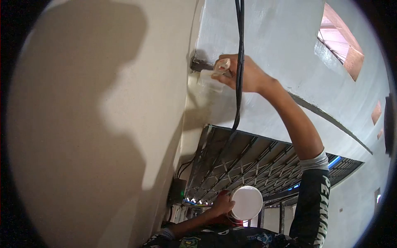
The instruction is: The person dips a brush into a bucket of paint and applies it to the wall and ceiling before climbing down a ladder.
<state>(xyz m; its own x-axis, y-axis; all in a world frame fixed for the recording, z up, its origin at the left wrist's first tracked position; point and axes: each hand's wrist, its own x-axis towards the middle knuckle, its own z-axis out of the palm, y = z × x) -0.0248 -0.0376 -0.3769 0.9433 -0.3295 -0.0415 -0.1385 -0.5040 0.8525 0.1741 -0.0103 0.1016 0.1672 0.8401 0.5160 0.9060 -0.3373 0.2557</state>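
Observation:
My right hand (237, 74) is raised against the upper wall, its fingers closed round the handle of a wide paintbrush (211, 80). The brush's pale head lies at the wall's corner, just below a dark, rough groove (200, 65). Lower down, my left hand (223, 204) grips the side of a round bucket (247, 202), its thumb at the rim. White paint, or a liquid that looks like it, shows inside. A thin wire handle hangs below the bucket's rim.
Black cables (239, 41) hang in front of my right hand. Below the grey wall (277, 29) is a metal lattice gate (244, 161). A plain beige wall (82, 144) with a shadow fills the left. A dark box (178, 191) with wires sits near the gate.

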